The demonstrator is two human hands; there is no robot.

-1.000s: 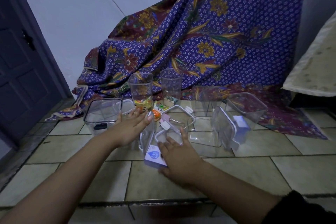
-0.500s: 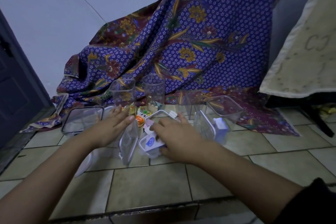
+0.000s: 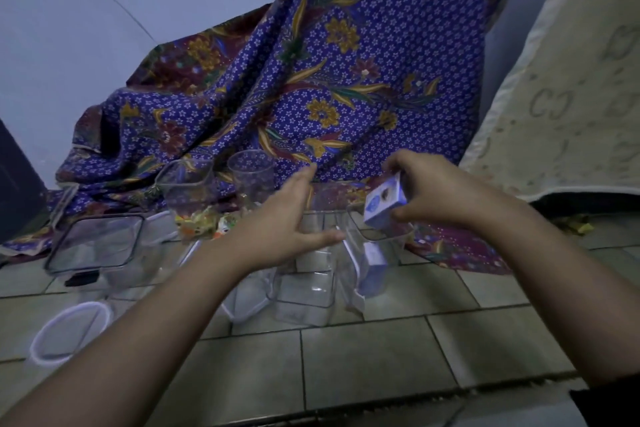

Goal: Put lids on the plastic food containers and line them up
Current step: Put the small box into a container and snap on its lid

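Several clear plastic containers stand on the tiled floor. My right hand holds a small lid with a blue and white label above an open square container. With its fingers spread and nothing in it, my left hand hovers over a clear square container. A larger container with a dark-rimmed lid sits at the left. Two tall open containers stand at the back. A round white-rimmed lid lies on the floor at the near left.
A purple patterned cloth drapes down the wall behind the containers and onto the floor. Colourful wrapped sweets lie by the tall containers. A cream mattress leans at the right. A dark door is at the far left.
My right hand has lifted the labelled lid from the floor and carried it right, over the open square container. My left hand has moved right, off the leaning lid. The camera has tilted.
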